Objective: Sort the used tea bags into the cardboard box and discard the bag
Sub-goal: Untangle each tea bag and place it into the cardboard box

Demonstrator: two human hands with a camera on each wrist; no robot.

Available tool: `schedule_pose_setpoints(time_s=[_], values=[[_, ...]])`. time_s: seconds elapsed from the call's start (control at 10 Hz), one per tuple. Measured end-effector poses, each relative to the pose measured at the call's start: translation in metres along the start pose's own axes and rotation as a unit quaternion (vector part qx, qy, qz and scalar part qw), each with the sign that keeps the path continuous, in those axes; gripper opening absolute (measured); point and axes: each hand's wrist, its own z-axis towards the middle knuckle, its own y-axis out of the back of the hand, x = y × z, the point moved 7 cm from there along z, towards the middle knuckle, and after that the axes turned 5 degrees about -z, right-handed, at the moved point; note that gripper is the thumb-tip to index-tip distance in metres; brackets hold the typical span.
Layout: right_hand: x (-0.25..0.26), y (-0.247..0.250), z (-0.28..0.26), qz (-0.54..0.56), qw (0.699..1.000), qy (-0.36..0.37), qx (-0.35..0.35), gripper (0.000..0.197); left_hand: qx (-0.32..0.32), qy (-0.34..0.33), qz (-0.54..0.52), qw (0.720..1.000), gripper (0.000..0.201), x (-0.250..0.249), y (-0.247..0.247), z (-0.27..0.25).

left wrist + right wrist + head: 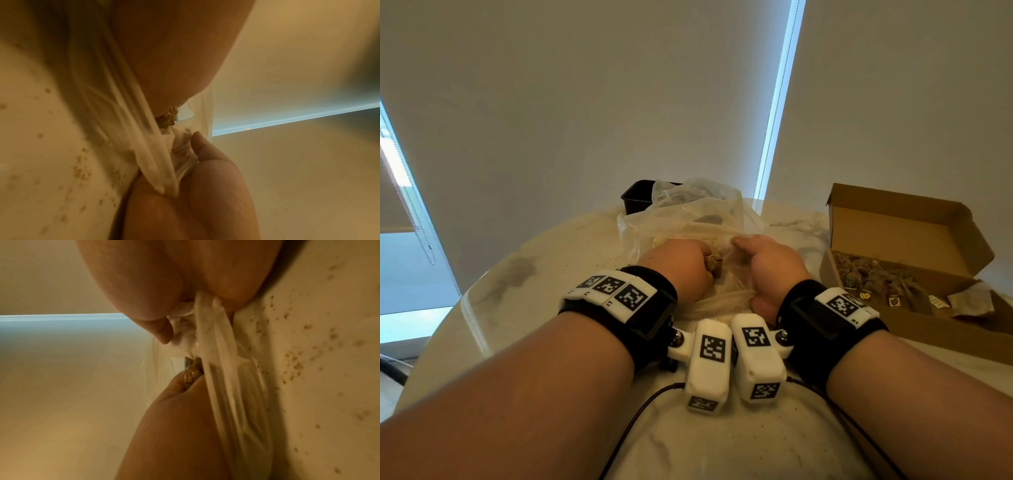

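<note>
Both hands at table centre, working a clear plastic bag (688,212) that lies crumpled on the round marble table (524,260). Left hand (681,265) has fingers curled round a brown used tea bag (715,264) and bag film. Right hand (770,263) pinches bunched plastic between thumb and curled fingers; the right wrist view shows film gathered in the grip. A few dark lumps show through the bag's far part, too blurred to tell what. Open cardboard box (914,240) sits far right, lid flap up, holding a heap of used tea bags with strings and small tags (876,277). Black tub (637,195) stands behind the bag, contents hidden. Brown crumbs (296,363) scattered on tabletop by the hands.
</note>
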Motion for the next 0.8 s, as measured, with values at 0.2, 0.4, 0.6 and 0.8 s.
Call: schedule_pose_setpoints(time_s=[0.2, 0.4, 0.6, 0.8], values=[[0.001, 0.003, -0.001, -0.006, 1.0, -0.012, -0.014, 0.011, -0.039, -0.051, 0.031, 0.997, 0.012, -0.023, 0.009, -0.015], [0.014, 0.007, -0.013, -0.134, 0.99, -0.006, -0.029, 0.02, -0.079, -0.118, -0.021, 0.99, 0.024, -0.039, 0.022, -0.027], [0.021, 0.012, -0.014, -0.236, 0.971, 0.018, -0.036, 0.03, -0.103, -0.128, -0.211, 0.964, 0.005, -0.037, 0.027, -0.034], [0.013, 0.006, -0.009, -0.153, 0.986, -0.03, -0.052, 0.029, -0.142, -0.109, -0.413, 0.893, 0.008, -0.039, 0.042, -0.041]])
